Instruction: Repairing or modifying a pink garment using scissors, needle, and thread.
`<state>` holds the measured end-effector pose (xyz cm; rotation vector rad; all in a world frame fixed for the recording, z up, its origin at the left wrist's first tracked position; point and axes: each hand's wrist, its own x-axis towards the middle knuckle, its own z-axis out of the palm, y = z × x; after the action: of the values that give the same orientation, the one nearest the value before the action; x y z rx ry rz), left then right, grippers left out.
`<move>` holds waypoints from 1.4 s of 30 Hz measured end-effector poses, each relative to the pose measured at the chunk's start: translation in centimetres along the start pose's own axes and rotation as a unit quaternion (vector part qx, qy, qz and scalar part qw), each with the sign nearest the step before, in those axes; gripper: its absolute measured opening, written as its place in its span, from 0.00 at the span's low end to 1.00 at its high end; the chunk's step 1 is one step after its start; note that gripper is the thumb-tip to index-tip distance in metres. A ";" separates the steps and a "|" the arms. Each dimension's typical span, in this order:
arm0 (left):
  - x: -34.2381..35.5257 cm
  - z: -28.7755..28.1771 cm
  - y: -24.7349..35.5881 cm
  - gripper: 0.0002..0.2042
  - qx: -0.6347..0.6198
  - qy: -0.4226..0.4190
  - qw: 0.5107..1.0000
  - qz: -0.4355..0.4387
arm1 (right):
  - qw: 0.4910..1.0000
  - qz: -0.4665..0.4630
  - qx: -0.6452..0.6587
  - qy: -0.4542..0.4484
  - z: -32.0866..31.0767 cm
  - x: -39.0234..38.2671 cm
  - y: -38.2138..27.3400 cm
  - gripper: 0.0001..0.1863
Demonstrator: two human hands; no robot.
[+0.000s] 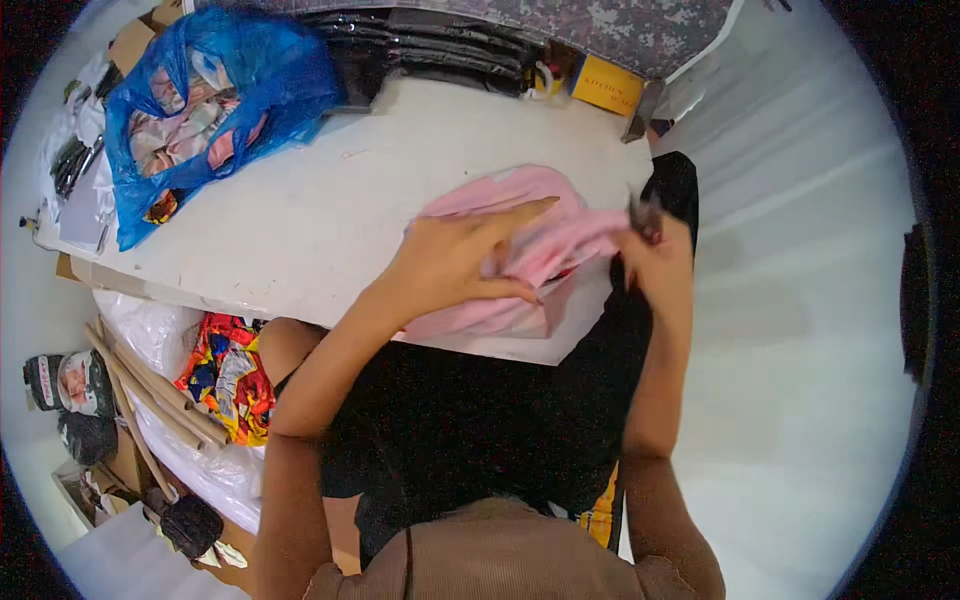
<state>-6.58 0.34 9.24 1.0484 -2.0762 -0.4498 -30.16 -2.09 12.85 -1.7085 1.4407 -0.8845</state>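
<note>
A pink fabric piece (pixel 540 310) lies partly folded on a white sheet at the table's right front edge, beside my dark-clothed leg. My left hand (pixel 465 260) grips its bunched middle, thumb low and fingers over the top. At the right, my right hand (pixel 655 255) is closed at a pulled-up end of the pink fabric; a small dark object (pixel 646 218), too blurred to name, shows at its fingertips.
The white table (pixel 330 220) holds a blue plastic bag (pixel 150 110) of pale fabrics, dark packages (pixel 420 50) and a yellow box (pixel 605 85). Cardboard tubes (pixel 150 390), white plastic and bundles lie below at left. A white wall (pixel 800 300) runs along the right.
</note>
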 end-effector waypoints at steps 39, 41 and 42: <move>6.0 -16.3 6.9 0.14 -0.343 -0.020 0.921 -0.182 | 0.935 -0.185 0.302 0.006 -19.0 0.4 -7.3 0.15; 5.7 -15.6 6.8 0.16 -0.340 -0.019 0.917 -0.208 | 0.919 -0.180 0.348 0.041 -18.5 0.1 -6.8 0.14; 5.6 -15.0 6.7 0.18 -0.338 -0.018 0.913 -0.229 | 0.920 -0.170 0.352 0.033 -17.3 -0.2 -6.8 0.14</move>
<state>-0.90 0.30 25.68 1.0722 -1.4846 -1.3194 -41.73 -2.80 27.43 -1.3758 0.7115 -1.4487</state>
